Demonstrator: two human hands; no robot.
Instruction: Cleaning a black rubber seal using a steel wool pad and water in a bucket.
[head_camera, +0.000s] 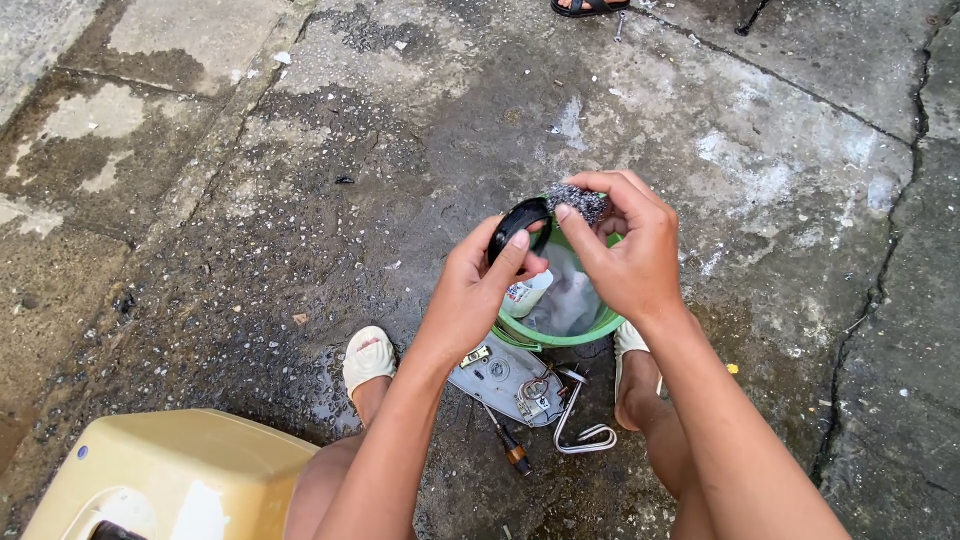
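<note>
My right hand (628, 250) covers most of the steel scourer (580, 201), and my left hand (478, 290) hides the black ring's (515, 225) lower part. Both hands block much of the green basin (560, 335). The cream stool (170, 475) and a sandal (590, 6) are cut off by the frame's edges.

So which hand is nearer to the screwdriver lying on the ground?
Left. The left hand holds a black ring above the green basin, closer to the screwdriver. The right hand, holding steel wool, is farther up and right.

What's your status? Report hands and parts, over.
Left hand grips black ring. Right hand presses steel wool to it. Green basin below. Nothing in the way.
</note>
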